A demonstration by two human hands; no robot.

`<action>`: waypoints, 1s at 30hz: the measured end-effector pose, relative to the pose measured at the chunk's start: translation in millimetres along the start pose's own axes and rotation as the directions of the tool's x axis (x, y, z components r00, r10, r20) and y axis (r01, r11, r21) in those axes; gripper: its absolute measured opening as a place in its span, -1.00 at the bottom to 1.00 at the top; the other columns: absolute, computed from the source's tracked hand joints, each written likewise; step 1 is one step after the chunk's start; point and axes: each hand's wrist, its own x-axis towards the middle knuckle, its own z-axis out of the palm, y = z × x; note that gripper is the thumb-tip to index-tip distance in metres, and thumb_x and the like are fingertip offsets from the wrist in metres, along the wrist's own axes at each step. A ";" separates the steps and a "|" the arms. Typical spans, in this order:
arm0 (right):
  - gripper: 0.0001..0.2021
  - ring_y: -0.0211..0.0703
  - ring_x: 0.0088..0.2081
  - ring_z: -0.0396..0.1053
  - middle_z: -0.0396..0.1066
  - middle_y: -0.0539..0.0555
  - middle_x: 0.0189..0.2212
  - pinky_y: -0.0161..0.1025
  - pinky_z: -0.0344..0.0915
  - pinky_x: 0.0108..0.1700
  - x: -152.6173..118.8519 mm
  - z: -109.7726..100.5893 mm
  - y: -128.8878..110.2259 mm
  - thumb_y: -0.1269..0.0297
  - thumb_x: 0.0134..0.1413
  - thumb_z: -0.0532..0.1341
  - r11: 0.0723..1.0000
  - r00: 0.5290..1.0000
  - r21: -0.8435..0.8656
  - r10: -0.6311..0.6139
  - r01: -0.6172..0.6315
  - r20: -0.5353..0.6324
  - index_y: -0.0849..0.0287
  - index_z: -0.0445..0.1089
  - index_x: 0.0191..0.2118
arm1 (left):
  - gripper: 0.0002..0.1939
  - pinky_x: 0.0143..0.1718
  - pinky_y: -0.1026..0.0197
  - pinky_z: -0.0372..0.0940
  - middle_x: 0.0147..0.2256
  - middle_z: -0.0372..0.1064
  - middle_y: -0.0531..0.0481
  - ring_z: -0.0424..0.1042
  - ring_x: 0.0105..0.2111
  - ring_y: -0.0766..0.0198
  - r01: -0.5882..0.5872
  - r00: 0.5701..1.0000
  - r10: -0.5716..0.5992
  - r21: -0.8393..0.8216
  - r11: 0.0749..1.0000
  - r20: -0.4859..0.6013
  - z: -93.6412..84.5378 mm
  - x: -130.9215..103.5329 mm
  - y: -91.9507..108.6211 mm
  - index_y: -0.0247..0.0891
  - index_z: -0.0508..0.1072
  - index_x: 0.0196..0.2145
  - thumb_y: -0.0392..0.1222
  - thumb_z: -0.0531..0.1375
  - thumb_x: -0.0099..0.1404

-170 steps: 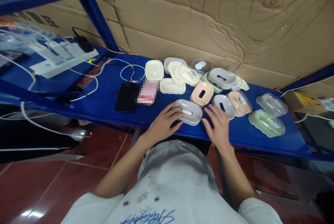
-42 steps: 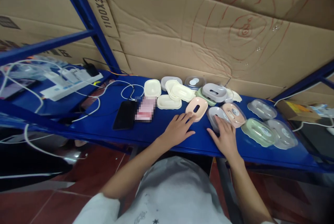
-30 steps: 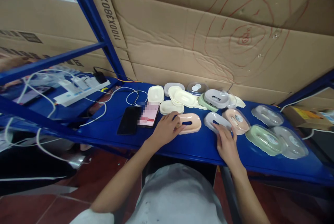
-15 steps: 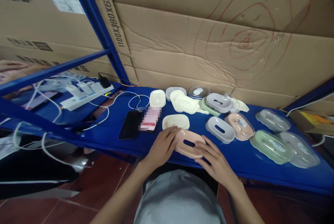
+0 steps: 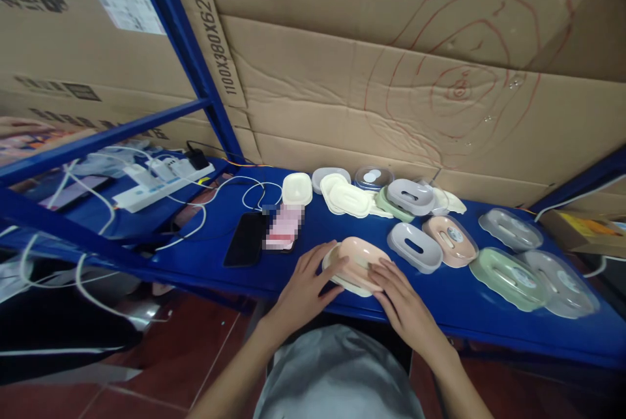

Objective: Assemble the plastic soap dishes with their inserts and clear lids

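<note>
A peach oval dish (image 5: pixel 364 251) sits over a cream oval piece (image 5: pixel 359 287) near the table's front edge. From the left, my left hand (image 5: pixel 309 282) grips the cream piece, with a finger across onto the peach dish. On the right side, my right hand (image 5: pixel 402 298) has its fingers on the rim of the peach dish. To the right lie a grey slotted dish (image 5: pixel 415 248) and a peach dish with a clear lid (image 5: pixel 450 240).
Cream pieces (image 5: pixel 349 199) and a grey dish (image 5: pixel 409 196) lie along the back. Lidded green (image 5: pixel 511 279) and grey dishes stand right. A black phone (image 5: pixel 243 240) and a lit phone (image 5: pixel 284 227) lie left, near a power strip (image 5: pixel 163 186).
The cream oval piece, which lay behind the hands, is now under the peach dish. My left hand has shifted onto it, and the peach dish has tilted and moved slightly.
</note>
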 end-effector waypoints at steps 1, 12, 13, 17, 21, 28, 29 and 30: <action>-0.51 0.06 0.48 0.20 0.39 0.12 0.37 0.18 0.28 0.48 2.2 0.9 -2.7 0.34 0.49 0.17 1.000 1.000 -0.015 -0.022 0.022 0.014 -0.02 0.29 0.44 | -0.34 0.38 -0.24 0.30 0.48 0.12 -0.18 0.15 0.46 -0.14 0.001 1.000 -0.001 -0.009 1.000 0.014 0.3 0.8 -1.3 0.00 0.31 0.42 -0.21 0.36 0.44; -0.56 0.07 0.48 0.21 0.42 0.13 0.34 0.31 0.25 0.47 24.4 17.6 5.6 0.34 0.50 0.15 0.984 0.987 -0.083 -0.157 0.160 0.044 -0.01 0.36 0.39 | -0.61 0.29 -0.32 0.39 0.33 0.40 -0.12 0.34 0.31 -0.11 0.037 0.999 -0.037 -0.041 0.998 0.013 6.9 4.3 -9.4 -0.10 0.52 0.17 -0.19 0.39 0.42; -0.57 0.07 0.47 0.22 0.43 0.13 0.33 0.32 0.23 0.48 23.6 16.5 5.8 0.33 0.51 0.16 0.982 0.986 -0.093 -0.161 0.165 0.046 -0.01 0.36 0.39 | -0.62 0.30 -0.31 0.39 0.33 0.40 -0.11 0.33 0.32 -0.11 0.035 0.999 -0.034 -0.046 0.998 0.019 6.4 4.6 -9.0 -0.10 0.52 0.17 -0.19 0.38 0.44; -0.57 0.02 0.41 0.32 0.47 0.12 0.30 0.25 0.23 0.47 43.6 -7.9 17.5 0.27 0.52 0.14 0.972 0.984 -0.157 -0.168 0.175 0.055 0.00 0.34 0.40 | -0.64 0.34 -0.23 0.40 0.35 0.37 -0.08 0.29 0.35 -0.05 0.054 0.998 -0.051 -0.100 0.994 0.033 3.5 6.3 -7.1 -0.08 0.51 0.18 -0.22 0.33 0.47; -0.60 0.04 0.34 0.37 0.47 0.21 0.29 0.08 0.26 0.39 129.4 -51.0 56.4 0.23 0.52 0.13 0.897 0.997 -0.437 -0.072 0.070 0.012 0.13 0.40 0.34 | -0.66 0.34 -0.27 0.40 0.34 0.39 -0.06 0.30 0.35 -0.08 0.076 0.996 -0.072 -0.086 0.993 0.050 2.1 6.5 -4.9 -0.06 0.52 0.17 -0.22 0.32 0.48; -0.69 0.13 0.15 0.43 0.52 0.42 0.09 -0.03 0.24 0.22 268.2 -55.8 115.8 0.35 0.41 0.22 0.654 0.989 -0.755 0.138 -0.051 0.052 0.40 0.43 0.15 | -0.65 0.31 -0.28 0.44 0.32 0.40 -0.08 0.33 0.34 -0.09 0.056 0.998 -0.055 -0.069 0.996 0.027 2.0 5.3 -4.5 -0.05 0.53 0.18 -0.22 0.33 0.48; -0.69 0.10 0.13 0.45 0.52 0.38 0.08 -0.03 0.27 0.20 273.8 -50.7 119.5 0.31 0.42 0.24 0.643 0.988 -0.764 0.146 -0.054 0.053 0.38 0.42 0.15 | -0.65 0.30 -0.28 0.45 0.32 0.41 -0.08 0.34 0.33 -0.09 0.056 0.998 -0.054 -0.067 0.996 0.028 1.6 5.3 -4.3 -0.04 0.53 0.18 -0.21 0.33 0.47; -0.69 0.07 0.10 0.46 0.52 0.34 0.07 -0.02 0.30 0.19 276.7 -46.3 122.3 0.27 0.43 0.24 0.634 0.987 -0.771 0.152 -0.056 0.053 0.36 0.43 0.15 | -0.64 0.30 -0.28 0.46 0.32 0.41 -0.08 0.35 0.33 -0.09 0.055 0.998 -0.053 -0.066 0.996 0.030 1.2 5.3 -4.0 -0.04 0.53 0.18 -0.21 0.33 0.47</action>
